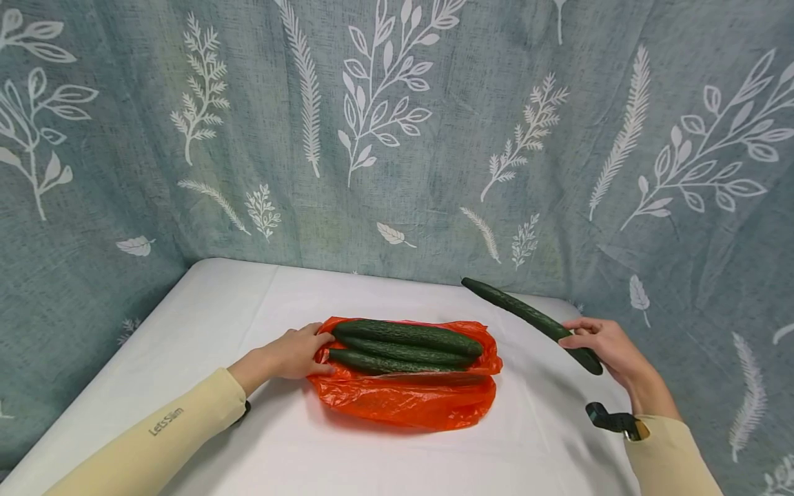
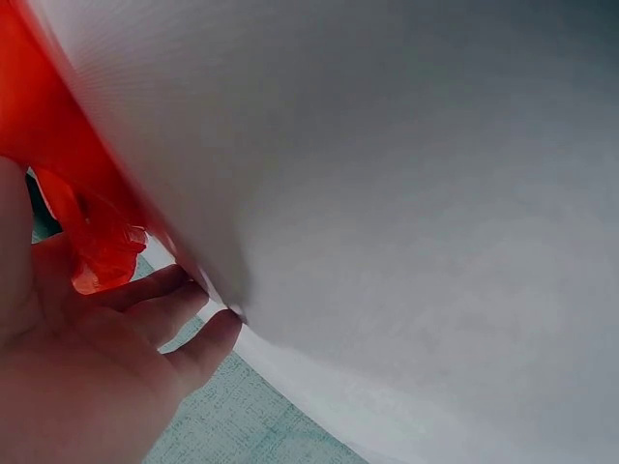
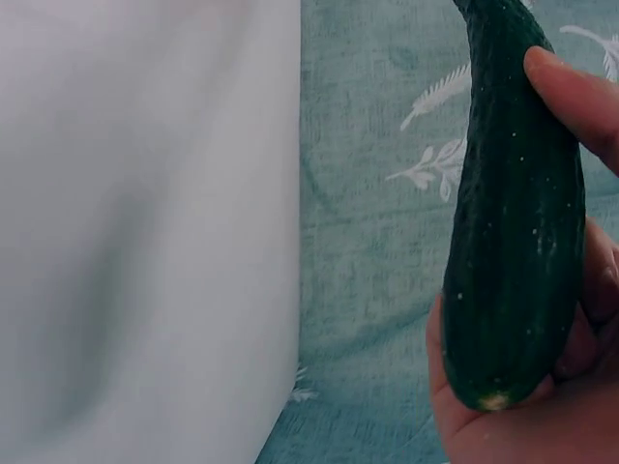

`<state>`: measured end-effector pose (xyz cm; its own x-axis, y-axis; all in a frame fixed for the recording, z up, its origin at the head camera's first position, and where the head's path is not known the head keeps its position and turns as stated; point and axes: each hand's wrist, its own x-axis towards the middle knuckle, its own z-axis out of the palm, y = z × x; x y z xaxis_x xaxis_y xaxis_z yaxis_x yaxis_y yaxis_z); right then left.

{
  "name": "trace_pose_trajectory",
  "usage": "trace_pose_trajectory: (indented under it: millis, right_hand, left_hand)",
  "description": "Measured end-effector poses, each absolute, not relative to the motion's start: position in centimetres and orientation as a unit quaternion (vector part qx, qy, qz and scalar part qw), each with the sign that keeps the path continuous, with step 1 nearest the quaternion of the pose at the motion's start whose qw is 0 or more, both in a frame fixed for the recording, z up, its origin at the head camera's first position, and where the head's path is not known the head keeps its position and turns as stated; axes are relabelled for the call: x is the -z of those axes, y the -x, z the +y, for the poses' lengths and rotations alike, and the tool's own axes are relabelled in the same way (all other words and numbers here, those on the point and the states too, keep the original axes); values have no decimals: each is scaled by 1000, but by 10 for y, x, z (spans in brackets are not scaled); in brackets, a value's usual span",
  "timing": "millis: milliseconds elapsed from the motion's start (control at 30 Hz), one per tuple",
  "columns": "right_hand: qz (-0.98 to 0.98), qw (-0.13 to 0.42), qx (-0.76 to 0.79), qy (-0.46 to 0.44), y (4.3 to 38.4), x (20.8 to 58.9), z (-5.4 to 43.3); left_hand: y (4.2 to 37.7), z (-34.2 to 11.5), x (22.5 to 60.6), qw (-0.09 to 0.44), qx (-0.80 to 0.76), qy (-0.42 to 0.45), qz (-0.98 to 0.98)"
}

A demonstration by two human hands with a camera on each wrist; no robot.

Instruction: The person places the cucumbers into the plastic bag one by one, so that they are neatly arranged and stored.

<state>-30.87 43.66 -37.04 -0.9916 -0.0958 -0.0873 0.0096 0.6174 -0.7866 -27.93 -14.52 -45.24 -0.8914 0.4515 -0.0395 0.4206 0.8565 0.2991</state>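
Note:
Several dark green cucumbers (image 1: 406, 335) lie side by side in a red plastic bag (image 1: 409, 403) on the white table. My left hand (image 1: 298, 353) rests at the bag's left end, its fingers spread and touching the red plastic. In the left wrist view, fingertips of this left hand (image 2: 116, 338) touch the white surface beside the bag (image 2: 58, 126). To the right, my right hand (image 1: 604, 344) holds one long cucumber (image 1: 527, 313) in the air, near its thick end. The right wrist view shows that cucumber (image 3: 517, 232) close up, with the thumb across it.
A white cloth covers the table (image 1: 248, 427). Behind it and along the sides hangs a grey-green curtain (image 1: 260, 138) with white leaf patterns. A black strap (image 1: 611, 419) is on the right wrist.

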Motion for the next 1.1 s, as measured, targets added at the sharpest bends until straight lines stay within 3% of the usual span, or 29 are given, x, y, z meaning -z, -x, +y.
trace_pose_trajectory:
  millis: [567, 1100]
  right_hand:
    - [902, 73, 406, 127, 308, 346, 388]
    - [874, 121, 416, 220, 317, 351, 335]
  left_hand:
    - [281, -146, 455, 51, -139, -230, 962]
    - [281, -145, 456, 44, -137, -234, 962]
